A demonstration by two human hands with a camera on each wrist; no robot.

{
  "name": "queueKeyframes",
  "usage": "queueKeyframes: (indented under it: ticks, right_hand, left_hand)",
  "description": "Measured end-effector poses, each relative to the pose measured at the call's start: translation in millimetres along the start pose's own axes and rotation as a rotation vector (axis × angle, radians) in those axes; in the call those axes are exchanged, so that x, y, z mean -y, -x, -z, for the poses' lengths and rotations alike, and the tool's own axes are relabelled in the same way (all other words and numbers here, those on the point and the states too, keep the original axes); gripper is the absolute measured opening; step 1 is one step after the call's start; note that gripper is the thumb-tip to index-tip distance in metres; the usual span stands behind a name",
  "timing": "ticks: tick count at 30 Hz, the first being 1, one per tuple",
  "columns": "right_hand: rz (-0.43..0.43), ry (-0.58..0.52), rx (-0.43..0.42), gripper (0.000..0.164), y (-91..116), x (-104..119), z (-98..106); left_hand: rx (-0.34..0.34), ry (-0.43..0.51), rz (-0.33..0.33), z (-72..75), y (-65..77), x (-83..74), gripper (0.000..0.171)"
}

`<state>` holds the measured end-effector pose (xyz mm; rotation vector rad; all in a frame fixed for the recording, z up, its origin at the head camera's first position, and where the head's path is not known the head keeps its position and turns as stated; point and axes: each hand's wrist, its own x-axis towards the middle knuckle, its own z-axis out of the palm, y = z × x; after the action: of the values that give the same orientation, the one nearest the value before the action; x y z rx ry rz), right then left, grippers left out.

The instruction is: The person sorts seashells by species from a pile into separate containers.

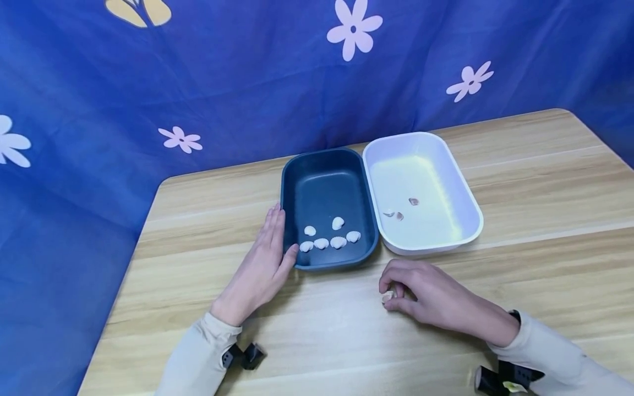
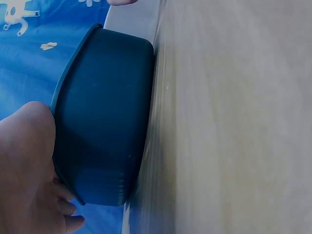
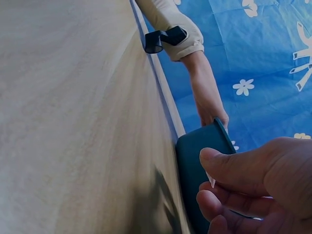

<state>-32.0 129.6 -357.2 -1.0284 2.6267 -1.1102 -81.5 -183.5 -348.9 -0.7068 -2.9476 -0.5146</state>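
My right hand (image 1: 431,294) pinches a small pale seashell (image 1: 388,297) between thumb and fingers, just in front of the two trays; in the right wrist view only a thin edge of the seashell (image 3: 210,180) shows. Straight fingers of my left hand (image 1: 262,264) rest against the left side of a dark teal tray (image 1: 329,187). Inside it lie several white seashells (image 1: 338,242), most in a row near the front, two behind them. Beside it, touching, stands a white tray (image 1: 421,242) with a few small brownish shells (image 1: 413,202) and a white one.
Both trays stand on a wood-grain table (image 1: 545,220) near its back edge. Behind hangs a blue cloth (image 1: 247,71) with pale flowers. A small black device (image 1: 242,356) is worn at each wrist.
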Motion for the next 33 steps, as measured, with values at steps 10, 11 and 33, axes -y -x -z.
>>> queueKeyframes:
  ticks: [10,11,33]
  right_hand:
    - [0.045,-0.002,-0.072,0.018,-1.6,5.9,22.1]
    - [0.048,-0.01,-0.088,0.018,-2.0,6.3,26.6]
    - [-0.028,0.273,-0.357,0.019,-23.8,-50.0,89.3]
  left_hand:
    - [-0.022,0.011,0.016,-2.3,2.7,-0.6,0.067]
    - [-0.021,0.011,0.015,-2.3,2.7,-0.6,0.067]
    - [-0.006,0.032,0.019,-2.5,1.5,-1.0,0.067]
